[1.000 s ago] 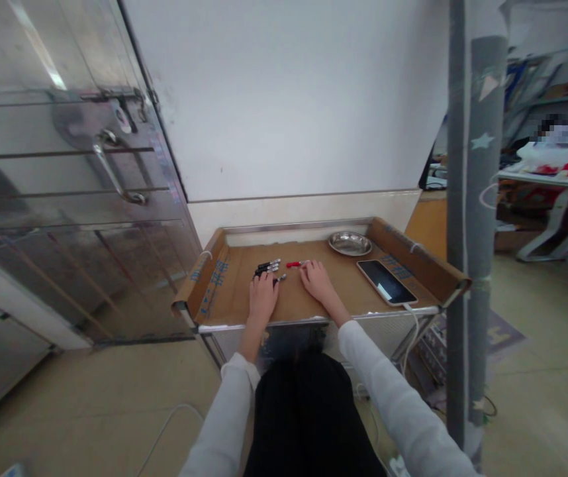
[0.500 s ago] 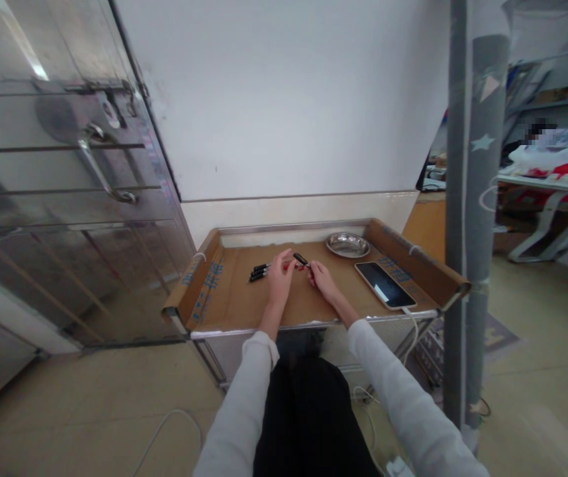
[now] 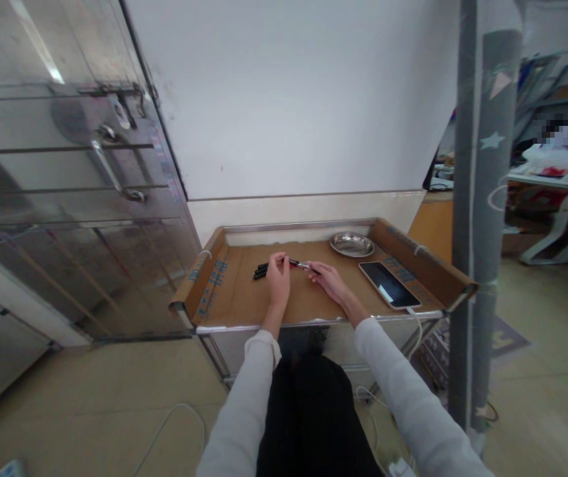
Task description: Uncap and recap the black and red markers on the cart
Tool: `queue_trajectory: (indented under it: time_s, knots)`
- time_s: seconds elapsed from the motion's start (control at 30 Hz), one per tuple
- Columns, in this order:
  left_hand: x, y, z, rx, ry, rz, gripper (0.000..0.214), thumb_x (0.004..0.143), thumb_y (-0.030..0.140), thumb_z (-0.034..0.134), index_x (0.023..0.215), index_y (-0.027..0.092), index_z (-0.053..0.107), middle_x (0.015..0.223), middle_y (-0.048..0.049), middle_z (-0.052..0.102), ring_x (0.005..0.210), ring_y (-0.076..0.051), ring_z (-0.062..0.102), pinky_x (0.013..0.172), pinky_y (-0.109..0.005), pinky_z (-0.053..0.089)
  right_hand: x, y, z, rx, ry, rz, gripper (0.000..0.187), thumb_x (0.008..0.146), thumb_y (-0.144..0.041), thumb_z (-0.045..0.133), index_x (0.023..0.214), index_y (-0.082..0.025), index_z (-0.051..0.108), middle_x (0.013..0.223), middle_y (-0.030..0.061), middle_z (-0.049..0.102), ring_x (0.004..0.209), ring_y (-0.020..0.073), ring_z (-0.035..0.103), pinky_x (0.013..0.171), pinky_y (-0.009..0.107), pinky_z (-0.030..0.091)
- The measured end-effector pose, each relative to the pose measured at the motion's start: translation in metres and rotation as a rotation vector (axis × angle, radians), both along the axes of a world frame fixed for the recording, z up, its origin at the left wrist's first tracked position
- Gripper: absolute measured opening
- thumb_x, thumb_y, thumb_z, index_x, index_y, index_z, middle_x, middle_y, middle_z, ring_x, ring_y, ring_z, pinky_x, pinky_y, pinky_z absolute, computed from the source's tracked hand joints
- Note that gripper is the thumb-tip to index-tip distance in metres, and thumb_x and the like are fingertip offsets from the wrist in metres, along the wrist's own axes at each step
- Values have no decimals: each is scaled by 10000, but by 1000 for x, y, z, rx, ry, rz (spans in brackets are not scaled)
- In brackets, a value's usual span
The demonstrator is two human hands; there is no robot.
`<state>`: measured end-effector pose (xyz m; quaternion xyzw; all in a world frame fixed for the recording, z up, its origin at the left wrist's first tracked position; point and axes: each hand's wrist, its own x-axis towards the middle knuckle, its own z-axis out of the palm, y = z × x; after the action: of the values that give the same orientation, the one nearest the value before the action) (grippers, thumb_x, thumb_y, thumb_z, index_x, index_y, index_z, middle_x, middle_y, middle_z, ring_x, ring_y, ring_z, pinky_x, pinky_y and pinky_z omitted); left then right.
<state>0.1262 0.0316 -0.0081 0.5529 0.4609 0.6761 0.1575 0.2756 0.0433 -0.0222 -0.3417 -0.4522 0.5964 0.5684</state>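
A black pen (image 3: pixel 298 264) sits at the centre of the work, raised just over the cardboard (image 3: pixel 237 301), its length running roughly from 9 to 3 o'clock. The left hand (image 3: pixel 278 281) is pinched on its 9 o'clock end and the right hand (image 3: pixel 328 279) has its fingers closed about the 3 o'clock end, though the exact fingertip contact is too small to tell; holding both ends probably keeps so slim a thing steady. Just past the left hand, at 9 o'clock, more black pens (image 3: pixel 260 271) lie bunched side by side, likely so they stay within easy reach. At 2 o'clock a metal dish (image 3: pixel 352 245) stands near the back rail (image 3: pixel 298 226), and at 4 o'clock a phone (image 3: pixel 389 285) lies with its white cable (image 3: pixel 417 331) dropping over the front edge, perhaps to keep the middle free. Bare cardboard gives room at 12 and 6 o'clock; upturned sides bound 8 and 3 o'clock and would likely stop a rolling pen, while the front shows no raised lip.
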Motion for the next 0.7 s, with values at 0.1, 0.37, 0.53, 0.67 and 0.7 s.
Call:
queue_trajectory:
  time_s: [0.1, 0.37, 0.53, 0.67, 0.7]
  knots:
    - [-4, 3, -4, -25, -27, 63, 156, 880, 279, 493, 974, 163, 540, 954, -72, 633, 851, -145, 598, 801, -278, 472, 1, -1, -1, 30, -8, -15, 300, 604, -330, 754, 855, -172, 707, 865, 35, 706, 680, 93, 592, 644, 217, 473]
    - [-8, 8, -13, -129, 308, -44, 96, 866, 208, 516, 830, 168, 595, 847, -42, 649, 808, -158, 583, 808, -298, 440, 1, 6, -10, 234, -210, -330, 324, 616, -412, 738, 805, -162, 658, 789, 50, 695, 687, 144, 609, 694, 298, 499]
    - [-5, 8, -14, -191, 559, -69, 87, 839, 161, 548, 800, 183, 623, 854, -46, 649, 874, -190, 553, 842, -333, 420, -3, 6, -11, 411, -444, -303, 203, 731, -364, 638, 817, -181, 626, 827, 54, 693, 764, 167, 637, 743, 319, 503]
    - [-1, 11, -14, -224, 588, -57, 146, 852, 102, 491, 828, 177, 613, 917, -67, 618, 901, -187, 541, 854, -326, 424, -10, 0, -9, 599, -786, -140, 118, 795, -210, 546, 883, -206, 624, 948, 49, 680, 880, 170, 629, 857, 343, 473]
    - [0, 11, -14, -230, 595, -37, 162, 854, 87, 473, 853, 172, 610, 940, -74, 607, 908, -187, 538, 861, -327, 423, -11, -1, -9, 644, -865, -132, 146, 803, -179, 527, 911, -207, 620, 984, 54, 670, 912, 172, 618, 876, 346, 463]
